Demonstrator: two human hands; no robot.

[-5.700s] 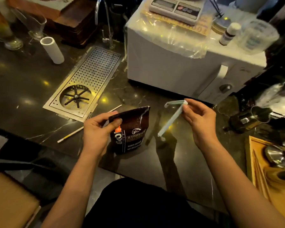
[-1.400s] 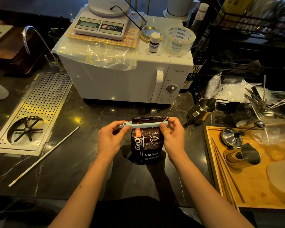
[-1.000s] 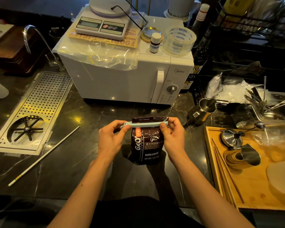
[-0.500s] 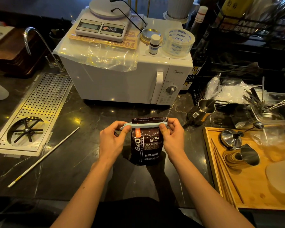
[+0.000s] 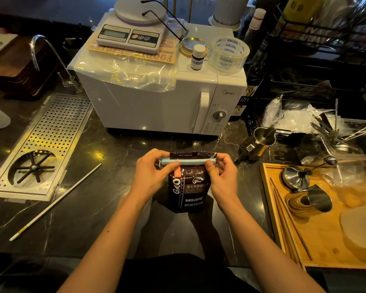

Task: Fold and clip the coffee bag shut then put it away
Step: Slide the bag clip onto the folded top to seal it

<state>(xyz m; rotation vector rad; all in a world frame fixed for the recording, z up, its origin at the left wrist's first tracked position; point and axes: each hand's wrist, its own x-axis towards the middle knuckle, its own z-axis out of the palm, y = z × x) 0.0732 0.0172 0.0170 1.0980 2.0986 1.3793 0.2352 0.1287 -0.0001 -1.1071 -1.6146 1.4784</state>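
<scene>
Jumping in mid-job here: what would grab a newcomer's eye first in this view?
Front and centre, the dark coffee bag stands upright on the black counter, a pale blue clip across its folded top, pinched at its ends by the left hand and right hand. Behind it sits the white microwave, carrying a kitchen scale.

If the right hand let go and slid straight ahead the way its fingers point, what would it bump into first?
Probably the white microwave. The right hand points away from the person over bare dark counter, and nothing else shows in that line. Depth is hard to judge.
</scene>
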